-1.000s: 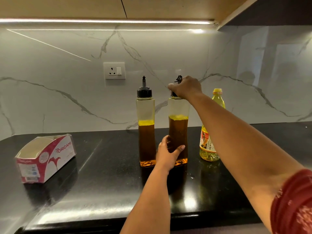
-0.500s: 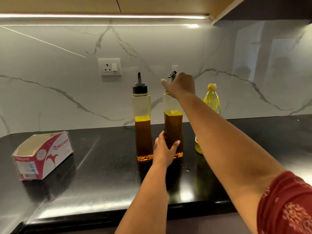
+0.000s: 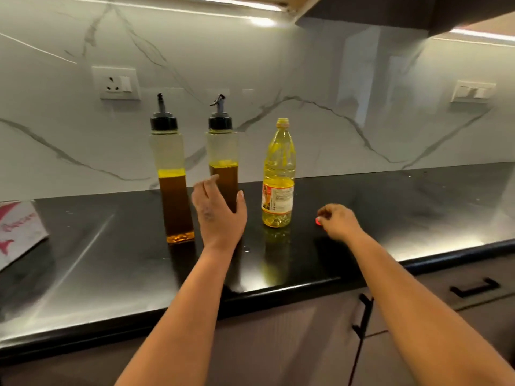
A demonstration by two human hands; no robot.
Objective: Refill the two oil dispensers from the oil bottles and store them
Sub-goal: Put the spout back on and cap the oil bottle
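Oil sits a little over halfway up both dispensers at the centre of the frame, the left dispenser [image 3: 170,174] and the right dispenser [image 3: 223,160], each with its black spout cap on, standing side by side on the black counter [image 3: 418,207]. My left hand [image 3: 218,215] is spread, fingers and thumb apart, right in front of the lower part of the right dispenser; whether the palm touches the plastic I cannot tell. My right hand [image 3: 338,222], right of centre, is down near the counter with its fingers curled, pinching what looks like a small red cap [image 3: 318,220]. The yellow oil bottle [image 3: 278,176] stands between my hands, just right of the dispensers, and seems to have no cap on. I judge the step in hand to be capping that bottle. To do it well I should steady the bottle low on its body with my left hand, since it is light and nearly empty, set the cap square on the neck, and turn it gently so the thread catches. A tissue box [image 3: 19,229] lies at the left edge, well clear.
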